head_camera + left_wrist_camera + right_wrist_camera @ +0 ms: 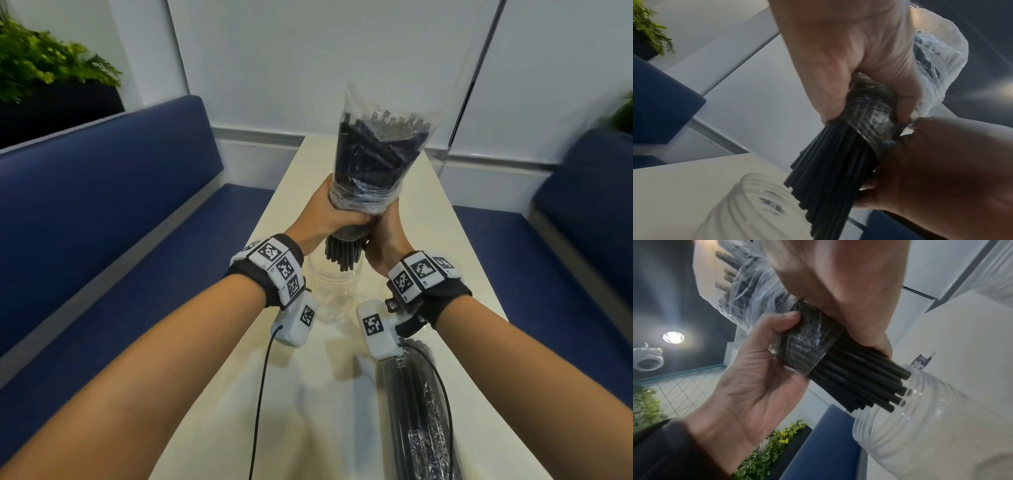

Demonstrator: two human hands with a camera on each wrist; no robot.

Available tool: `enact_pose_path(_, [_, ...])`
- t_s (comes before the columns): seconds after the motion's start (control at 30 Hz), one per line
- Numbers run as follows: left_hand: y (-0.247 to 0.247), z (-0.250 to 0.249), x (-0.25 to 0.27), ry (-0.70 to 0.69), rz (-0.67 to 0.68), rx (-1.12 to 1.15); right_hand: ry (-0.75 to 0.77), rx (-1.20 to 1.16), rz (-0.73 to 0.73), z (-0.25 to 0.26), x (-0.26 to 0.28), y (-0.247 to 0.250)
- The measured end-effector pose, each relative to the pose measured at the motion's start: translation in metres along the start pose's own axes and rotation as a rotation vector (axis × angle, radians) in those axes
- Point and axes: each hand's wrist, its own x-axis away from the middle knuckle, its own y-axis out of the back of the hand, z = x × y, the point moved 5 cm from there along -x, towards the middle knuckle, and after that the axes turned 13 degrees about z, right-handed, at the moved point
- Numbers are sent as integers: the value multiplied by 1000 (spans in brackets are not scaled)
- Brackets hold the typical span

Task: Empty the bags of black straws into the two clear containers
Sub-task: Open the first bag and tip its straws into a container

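From the head view, my left hand (330, 214) and my right hand (385, 236) were both wrapped around the lower end of the clear bag (380, 150), fingers curled tight on the plastic, the two hands touching each other. The bag stood upright above my grip, flaring wide at its top. Below my grip the black straws (343, 251) stuck out of the bag's open mouth, their tips hanging over the mouth of a clear container (334, 284) that stood on the cream table (298, 404) just under my hands. Nearer to me than my right wrist, a second bag of straws (416, 411) lay lengthwise on the table.

From the left wrist view, my left hand (855, 53) clamped the crinkled bag (941, 53), with my right hand (945, 170) pressed against it from below. The straws (826, 178) fanned downward out of my grip toward the ribbed rim of the container (748, 203).

From the right wrist view, my right hand (760, 369) held the bag's (748, 283) mouth with the thumb curled over the plastic, and my left hand (840, 288) gripped it from the far side. The straws' (863, 378) ends reached the threaded mouth of the container (931, 426); whether they had passed inside it I could not tell.
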Motion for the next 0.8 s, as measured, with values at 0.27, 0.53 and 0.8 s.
enact_pose_path(0.27, [3, 25, 16, 36, -62, 32, -178, 203, 95, -25, 6, 7])
enact_pose_path(0.53, [9, 31, 23, 134, -17, -59, -385, 630, 128, -26, 1, 7])
enact_pose_path(0.8, [17, 30, 30, 205, -87, -63, -384, 521, -88, -23, 2, 24])
